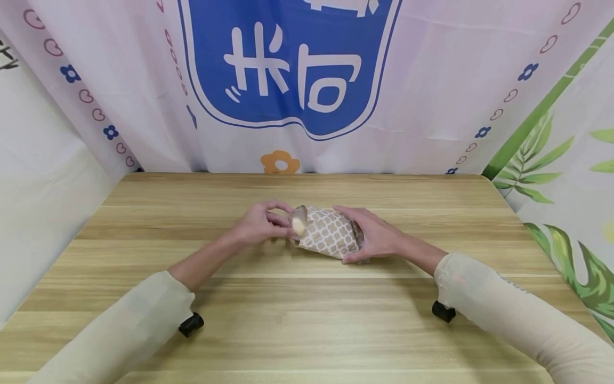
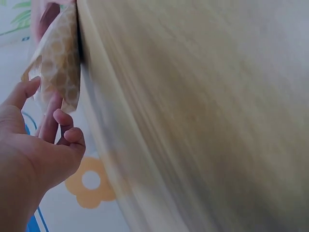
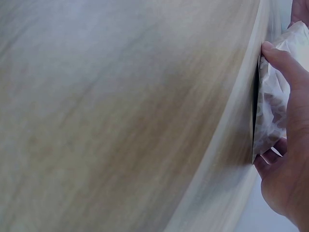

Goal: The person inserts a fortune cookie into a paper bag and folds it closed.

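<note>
A small paper bag (image 1: pixel 328 230), white with a tan clover-like pattern, lies on its side on the table, its mouth facing left. A pale yellow, rounded piece (image 1: pixel 298 226) shows inside the mouth; its kind is unclear. My left hand (image 1: pixel 265 222) holds the bag's mouth, thumb and a finger at the rim, the other fingers bent. In the left wrist view the thumb (image 2: pixel 33 85) touches the bag's edge. From the right my right hand (image 1: pixel 376 233) grips the bag's crumpled end, thumb on the near side and fingers round the far side, some hidden behind it.
The wooden table (image 1: pixel 307 330) has its far edge against a white cloth backdrop (image 1: pixel 422 96) with a blue sign. Both forearms wear pale sleeves (image 1: pixel 499 304), with a black camera mount (image 1: pixel 192 324) below the left cuff and another (image 1: pixel 443 311) below the right.
</note>
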Demonstrator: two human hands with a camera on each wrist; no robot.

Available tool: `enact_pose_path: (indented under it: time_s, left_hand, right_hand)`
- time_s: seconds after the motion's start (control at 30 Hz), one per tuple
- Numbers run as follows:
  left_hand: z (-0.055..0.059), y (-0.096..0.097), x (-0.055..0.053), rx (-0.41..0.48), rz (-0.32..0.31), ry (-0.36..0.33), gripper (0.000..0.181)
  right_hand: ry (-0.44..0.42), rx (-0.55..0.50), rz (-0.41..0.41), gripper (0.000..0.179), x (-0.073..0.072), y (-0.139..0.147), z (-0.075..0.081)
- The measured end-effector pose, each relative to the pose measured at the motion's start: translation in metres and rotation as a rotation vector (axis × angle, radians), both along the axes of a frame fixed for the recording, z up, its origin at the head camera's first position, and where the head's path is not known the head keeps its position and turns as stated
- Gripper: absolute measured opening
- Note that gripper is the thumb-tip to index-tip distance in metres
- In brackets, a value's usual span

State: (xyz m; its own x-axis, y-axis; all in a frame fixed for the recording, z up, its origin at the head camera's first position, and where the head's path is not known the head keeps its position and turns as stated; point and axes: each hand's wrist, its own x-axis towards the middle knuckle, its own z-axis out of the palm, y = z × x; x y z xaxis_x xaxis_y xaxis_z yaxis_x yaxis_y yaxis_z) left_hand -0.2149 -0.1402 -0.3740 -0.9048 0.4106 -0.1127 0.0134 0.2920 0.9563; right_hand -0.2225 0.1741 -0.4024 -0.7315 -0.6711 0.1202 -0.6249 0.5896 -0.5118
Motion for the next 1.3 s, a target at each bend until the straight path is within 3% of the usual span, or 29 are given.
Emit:
enact_pose_path:
  time_s: [0.1,0.3,0.5,0.83,1.03,1.3]
  left_hand:
    - [-0.002,0.007,0.0,-0.011,-0.019,0.005,0.051]
    - [-0.003,0.019,0.0,-0.033,0.001,0.041,0.049]
    - [-0.002,0.024,0.001,-0.029,-0.038,0.087,0.046]
    - [-0.004,0.02,0.0,0.037,-0.081,0.055,0.046]
    - [-0.006,0.02,0.001,0.077,-0.034,0.008,0.043]
    - [-0.008,0.024,0.001,0.06,-0.062,0.073,0.044]
  right_hand:
    - [0.001,-0.001,0.006,0.118,0.0,-0.001,0.0]
    - [-0.007,-0.008,0.007,0.119,-0.002,-0.001,-0.001]
    - [-0.016,-0.007,-0.004,0.119,-0.001,0.0,-0.001]
    - [-0.019,-0.003,-0.008,0.119,0.0,0.002,-0.001]
    - [-0.012,-0.004,0.002,0.119,-0.001,0.001,-0.001]
    - [-0.005,-0.012,0.009,0.119,-0.002,0.001,-0.001]
